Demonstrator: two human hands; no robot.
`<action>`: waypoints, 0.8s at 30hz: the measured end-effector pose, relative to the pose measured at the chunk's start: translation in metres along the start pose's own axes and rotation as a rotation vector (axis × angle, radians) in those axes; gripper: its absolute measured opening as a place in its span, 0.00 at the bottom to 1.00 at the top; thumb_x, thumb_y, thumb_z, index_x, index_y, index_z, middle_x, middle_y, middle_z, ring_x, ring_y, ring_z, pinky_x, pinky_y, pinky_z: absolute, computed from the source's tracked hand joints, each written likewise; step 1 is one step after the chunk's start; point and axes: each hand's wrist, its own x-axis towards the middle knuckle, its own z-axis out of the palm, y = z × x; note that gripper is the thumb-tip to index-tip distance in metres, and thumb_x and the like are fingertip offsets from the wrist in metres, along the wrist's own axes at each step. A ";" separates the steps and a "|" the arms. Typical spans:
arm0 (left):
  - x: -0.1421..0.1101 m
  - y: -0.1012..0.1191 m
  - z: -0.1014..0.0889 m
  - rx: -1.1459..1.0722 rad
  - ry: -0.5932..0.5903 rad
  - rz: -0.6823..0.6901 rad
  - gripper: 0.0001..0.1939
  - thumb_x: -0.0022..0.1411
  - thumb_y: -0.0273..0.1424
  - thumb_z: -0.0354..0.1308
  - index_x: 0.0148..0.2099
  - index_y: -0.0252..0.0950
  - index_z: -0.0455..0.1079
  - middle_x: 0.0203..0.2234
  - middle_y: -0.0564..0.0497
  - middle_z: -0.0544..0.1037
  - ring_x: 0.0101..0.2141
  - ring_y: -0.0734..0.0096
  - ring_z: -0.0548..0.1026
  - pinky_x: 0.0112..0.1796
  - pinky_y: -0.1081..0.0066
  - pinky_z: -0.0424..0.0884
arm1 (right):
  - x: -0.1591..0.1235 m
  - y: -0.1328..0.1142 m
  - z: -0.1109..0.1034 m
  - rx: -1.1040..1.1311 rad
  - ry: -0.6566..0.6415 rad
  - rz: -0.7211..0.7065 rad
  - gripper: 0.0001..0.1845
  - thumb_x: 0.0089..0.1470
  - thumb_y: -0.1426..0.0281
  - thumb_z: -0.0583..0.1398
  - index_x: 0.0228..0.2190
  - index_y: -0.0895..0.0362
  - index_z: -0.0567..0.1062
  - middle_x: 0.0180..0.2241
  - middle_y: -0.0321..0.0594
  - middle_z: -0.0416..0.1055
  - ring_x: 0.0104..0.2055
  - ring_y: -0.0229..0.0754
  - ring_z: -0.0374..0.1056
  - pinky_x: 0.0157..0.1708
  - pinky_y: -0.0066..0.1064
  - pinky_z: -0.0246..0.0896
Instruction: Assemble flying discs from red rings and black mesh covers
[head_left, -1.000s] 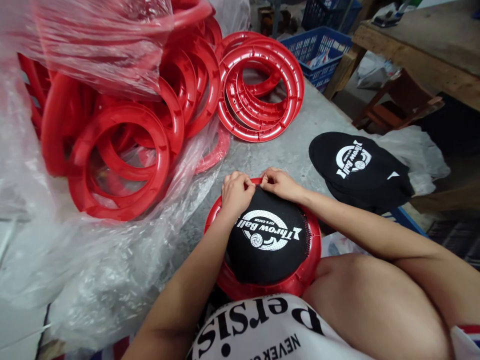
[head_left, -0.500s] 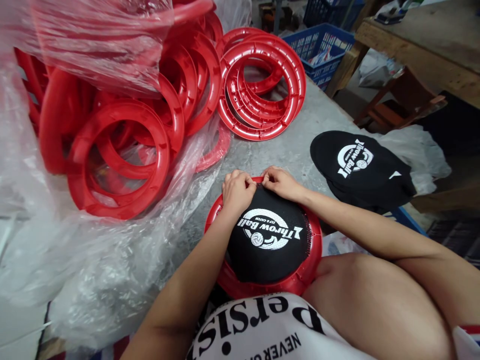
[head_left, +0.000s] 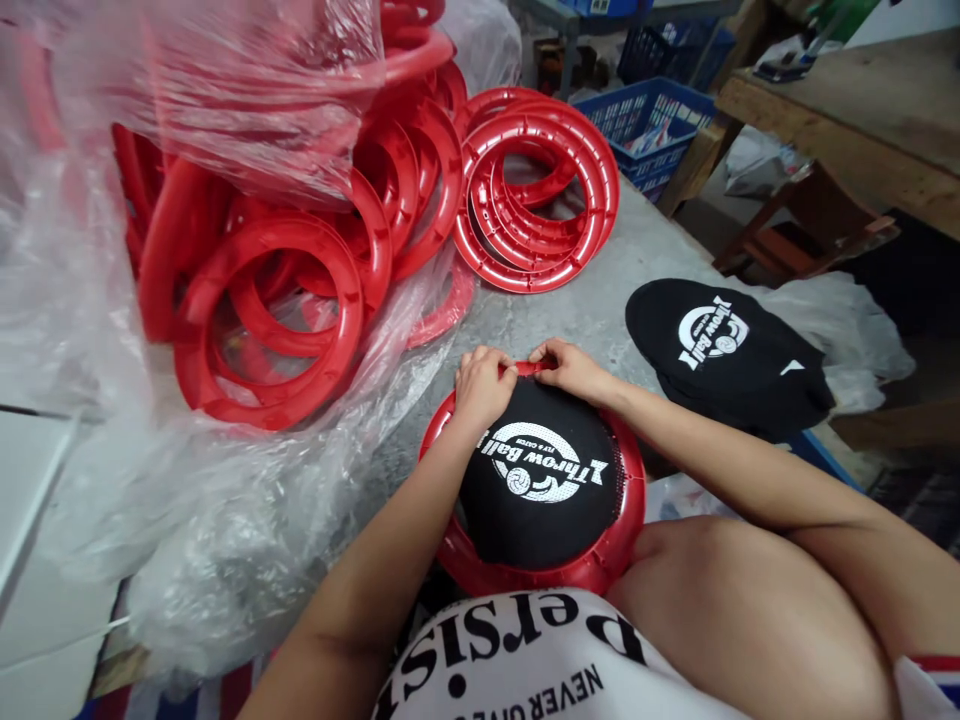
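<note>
A red plastic ring [head_left: 628, 520] rests against my front at the table's near edge. Across its opening lies a black fabric disc [head_left: 547, 535] with a white "Throw Ball" print. At the disc's far edge, my left hand [head_left: 484, 385] is closed, thumb and fingers pinching the fabric where it meets the rim. A short way to its right, my right hand [head_left: 570, 372] pinches the same edge, also closed. A strip of red rim shows between the two hands. What lies under the fingertips is partly hidden.
Several red rings [head_left: 345, 310] spill from a clear plastic bag [head_left: 247, 530] at left. Farther back stands a leaning stack of red rings [head_left: 540, 280]. More black fabric discs [head_left: 675, 350] lie at right. Blue crates [head_left: 637, 110] and a wooden table [head_left: 832, 120] are beyond.
The view has shifted slightly, so the scene sits a little lower and to the right. My hands stay at the far rim, a bit farther apart, with more red showing between them.
</note>
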 end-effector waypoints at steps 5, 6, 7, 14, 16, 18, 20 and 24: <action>0.000 -0.012 -0.019 -0.076 -0.009 0.020 0.15 0.61 0.20 0.48 0.43 0.37 0.74 0.45 0.47 0.78 0.49 0.64 0.74 0.55 0.63 0.68 | 0.000 0.006 -0.002 0.018 -0.014 -0.065 0.09 0.45 0.77 0.58 0.31 0.57 0.75 0.37 0.38 0.74 0.37 0.39 0.68 0.41 0.30 0.64; -0.002 -0.012 -0.024 -0.013 -0.031 0.045 0.15 0.61 0.20 0.49 0.43 0.37 0.74 0.45 0.46 0.78 0.49 0.62 0.74 0.56 0.62 0.68 | 0.000 0.006 -0.001 0.017 -0.002 -0.072 0.08 0.45 0.77 0.58 0.30 0.57 0.75 0.37 0.38 0.74 0.38 0.39 0.68 0.42 0.31 0.64; -0.005 -0.012 -0.028 0.057 -0.057 0.070 0.13 0.61 0.22 0.50 0.42 0.36 0.75 0.45 0.45 0.78 0.50 0.60 0.73 0.56 0.61 0.67 | 0.000 0.007 0.000 0.017 0.009 -0.074 0.08 0.46 0.77 0.59 0.30 0.57 0.75 0.36 0.38 0.74 0.38 0.39 0.68 0.43 0.32 0.64; -0.015 -0.012 -0.024 0.090 -0.088 0.033 0.06 0.63 0.34 0.59 0.39 0.39 0.76 0.49 0.46 0.74 0.53 0.57 0.71 0.58 0.57 0.65 | -0.012 0.006 0.007 -0.096 0.082 -0.046 0.05 0.48 0.76 0.59 0.29 0.56 0.74 0.34 0.38 0.73 0.38 0.41 0.68 0.47 0.37 0.64; -0.015 -0.012 -0.019 0.058 -0.087 0.014 0.04 0.61 0.33 0.62 0.37 0.40 0.75 0.49 0.48 0.74 0.54 0.57 0.71 0.58 0.57 0.64 | -0.015 0.005 0.007 -0.153 0.063 -0.051 0.07 0.49 0.78 0.58 0.30 0.56 0.74 0.35 0.39 0.73 0.40 0.43 0.68 0.50 0.39 0.63; -0.015 -0.011 -0.014 0.038 -0.086 0.017 0.02 0.60 0.32 0.62 0.36 0.41 0.75 0.48 0.49 0.74 0.53 0.58 0.71 0.57 0.57 0.64 | -0.014 0.002 0.005 -0.218 0.066 -0.088 0.09 0.49 0.79 0.59 0.32 0.56 0.75 0.38 0.41 0.74 0.45 0.45 0.68 0.54 0.42 0.61; -0.017 -0.009 -0.010 0.035 -0.072 0.031 0.02 0.60 0.31 0.61 0.35 0.41 0.75 0.48 0.49 0.74 0.53 0.58 0.71 0.56 0.57 0.64 | -0.011 -0.002 0.004 -0.249 0.077 -0.155 0.10 0.49 0.79 0.60 0.34 0.55 0.76 0.41 0.42 0.75 0.49 0.47 0.67 0.57 0.44 0.58; -0.019 -0.006 -0.006 -0.009 -0.043 0.029 0.03 0.60 0.30 0.60 0.34 0.41 0.75 0.46 0.50 0.75 0.50 0.59 0.72 0.54 0.58 0.66 | -0.004 -0.006 0.007 -0.223 0.016 -0.198 0.07 0.48 0.78 0.62 0.31 0.56 0.77 0.44 0.44 0.75 0.51 0.47 0.68 0.58 0.42 0.59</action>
